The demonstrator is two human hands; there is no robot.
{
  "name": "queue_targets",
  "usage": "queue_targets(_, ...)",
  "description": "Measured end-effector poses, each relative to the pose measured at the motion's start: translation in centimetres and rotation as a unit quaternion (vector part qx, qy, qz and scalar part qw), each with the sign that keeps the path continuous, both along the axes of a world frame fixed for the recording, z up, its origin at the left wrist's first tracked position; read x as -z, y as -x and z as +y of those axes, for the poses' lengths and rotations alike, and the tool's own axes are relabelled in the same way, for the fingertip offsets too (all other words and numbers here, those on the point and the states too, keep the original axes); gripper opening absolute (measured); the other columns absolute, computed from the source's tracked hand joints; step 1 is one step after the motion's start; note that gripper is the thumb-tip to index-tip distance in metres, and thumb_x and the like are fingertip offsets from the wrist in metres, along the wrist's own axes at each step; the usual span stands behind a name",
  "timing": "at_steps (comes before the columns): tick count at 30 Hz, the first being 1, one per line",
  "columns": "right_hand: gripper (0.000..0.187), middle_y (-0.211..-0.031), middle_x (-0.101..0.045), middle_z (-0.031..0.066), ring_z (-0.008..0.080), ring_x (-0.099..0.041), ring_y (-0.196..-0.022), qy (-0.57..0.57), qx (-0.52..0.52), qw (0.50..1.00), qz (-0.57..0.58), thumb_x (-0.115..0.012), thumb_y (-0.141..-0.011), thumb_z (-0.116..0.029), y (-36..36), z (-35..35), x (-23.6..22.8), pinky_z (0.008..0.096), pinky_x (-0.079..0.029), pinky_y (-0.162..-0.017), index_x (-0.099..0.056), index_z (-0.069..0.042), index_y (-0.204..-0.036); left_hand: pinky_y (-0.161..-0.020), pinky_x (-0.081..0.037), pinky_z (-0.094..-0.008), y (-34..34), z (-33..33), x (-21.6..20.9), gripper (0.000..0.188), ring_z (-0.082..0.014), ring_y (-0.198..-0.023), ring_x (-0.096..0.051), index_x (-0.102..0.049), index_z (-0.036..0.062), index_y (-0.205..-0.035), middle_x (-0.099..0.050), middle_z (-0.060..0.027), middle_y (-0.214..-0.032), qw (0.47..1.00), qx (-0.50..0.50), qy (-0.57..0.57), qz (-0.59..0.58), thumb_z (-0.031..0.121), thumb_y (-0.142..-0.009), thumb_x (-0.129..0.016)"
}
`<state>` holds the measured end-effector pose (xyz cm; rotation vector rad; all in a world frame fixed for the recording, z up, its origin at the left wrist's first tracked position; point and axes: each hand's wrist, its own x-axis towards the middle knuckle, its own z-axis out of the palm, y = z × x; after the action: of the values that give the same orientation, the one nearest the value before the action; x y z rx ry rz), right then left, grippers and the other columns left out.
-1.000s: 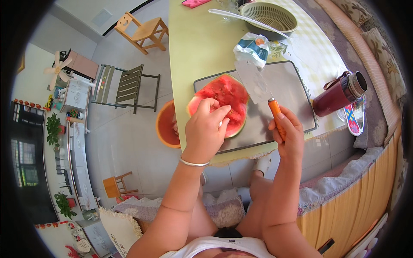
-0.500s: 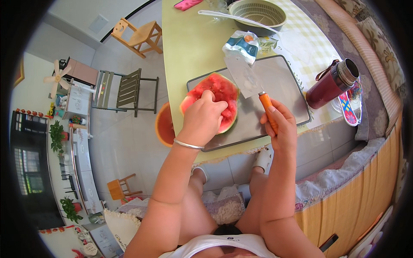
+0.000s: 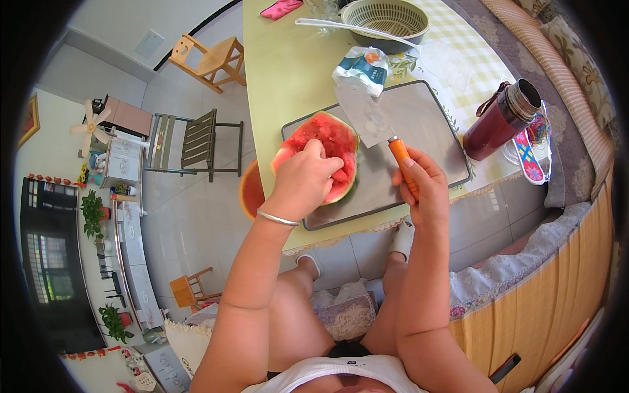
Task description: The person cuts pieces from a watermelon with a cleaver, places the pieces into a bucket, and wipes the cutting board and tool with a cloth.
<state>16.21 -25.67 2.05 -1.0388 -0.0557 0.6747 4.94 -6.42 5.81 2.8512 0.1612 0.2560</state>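
Though half-curled, left hand (image 3: pixel 303 175) over cut watermelon (image 3: pixel 334 139), any hold unclear, right hand (image 3: pixel 424 187) tight round cleaver handle (image 3: pixel 400 157).

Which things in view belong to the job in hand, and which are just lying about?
In use:
- watermelon, left hand at its red flesh
- orange-handled knife, held in right hand
- grey board, under the watermelon

Lying about:
- maroon flask
- colander
- soft white-and-teal packet
- pink item

The watermelon (image 3: pixel 332 133) lies on the left part of the board (image 3: pixel 422 131), the flask (image 3: pixel 488 134) to the board's right, the basket (image 3: pixel 392 17) beyond.
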Motion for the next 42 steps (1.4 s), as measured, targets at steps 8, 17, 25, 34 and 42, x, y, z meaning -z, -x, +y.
queue_targets(8, 0.032, -0.069, -0.061, 0.0073, 0.0033, -0.037, -0.045, 0.004, 0.002, 1.0, -0.002, -0.06, -0.092, -0.016, -0.1, -0.1, -0.4, 0.0186, -0.025, -0.04, -0.062, 0.003, -0.119, -0.066, -0.048, -0.0369, -0.1, 1.2, -1.0, 0.023, -0.0237, -0.078, -0.059, -0.071, 0.0119, -0.092, -0.053, -0.0071, -0.086, 0.999, -0.009, -0.028, 0.036, 0.004, -0.07, -0.068)
queue_targets(17, 0.032, -0.069, -0.061, 0.007, 0.0034, -0.037, -0.046, 0.009, -0.001, 1.0, -0.002, -0.06, -0.092, -0.016, 0.0, 0.0, -0.2, 0.0188, -0.025, -0.04, -0.062, 0.002, -0.118, -0.066, -0.05, -0.0349, 1.5, 2.6, -0.5, 0.021, -0.0228, -0.074, -0.059, -0.071, 0.0088, -0.091, -0.055, -0.0076, -0.085, 0.991, -0.104, 0.076, -0.023, 0.014, -0.071, -0.075)
queue_targets(25, 0.032, -0.069, -0.061, 0.0068, 0.0036, -0.035, -0.045, 0.022, 0.004, 1.0, -0.002, -0.06, -0.092, -0.016, 0.2, 0.4, 0.0, 0.0191, -0.025, -0.04, -0.062, 0.002, -0.118, -0.068, -0.05, -0.0368, 0.6, 2.5, 0.3, 0.02, -0.0251, -0.075, -0.06, -0.071, 0.005, -0.088, -0.057, -0.0093, -0.086, 0.991, -0.134, 0.015, 0.01, 0.015, -0.071, -0.075)
queue_targets(34, 0.031, -0.069, -0.06, 0.0064, 0.0035, -0.035, -0.045, 0.018, -0.002, 1.0, -0.004, -0.06, -0.092, -0.015, 0.0, 0.3, 0.3, 0.0193, -0.024, -0.04, -0.062, 0.002, -0.118, -0.069, -0.051, -0.0384, 0.5, 3.0, 1.0, 0.017, -0.0279, -0.077, -0.06, -0.069, 0.0044, -0.084, -0.058, -0.0109, -0.086, 0.984, -0.174, 0.046, -0.004, 0.011, -0.069, -0.072)
queue_targets(42, 0.031, -0.07, -0.06, 0.0065, 0.0034, -0.037, -0.046, 0.022, -0.007, 1.0, 0.0, -0.06, -0.093, -0.015, 0.1, 0.5, 0.1, 0.0187, -0.025, -0.041, -0.063, 0.001, -0.118, -0.068, -0.051, -0.0385, -0.1, 2.0, 0.7, 0.016, -0.0281, -0.078, -0.061, -0.068, 0.0041, -0.082, -0.058, -0.0109, -0.086, 0.984, -0.173, 0.032, -0.007, 0.012, -0.069, -0.072)
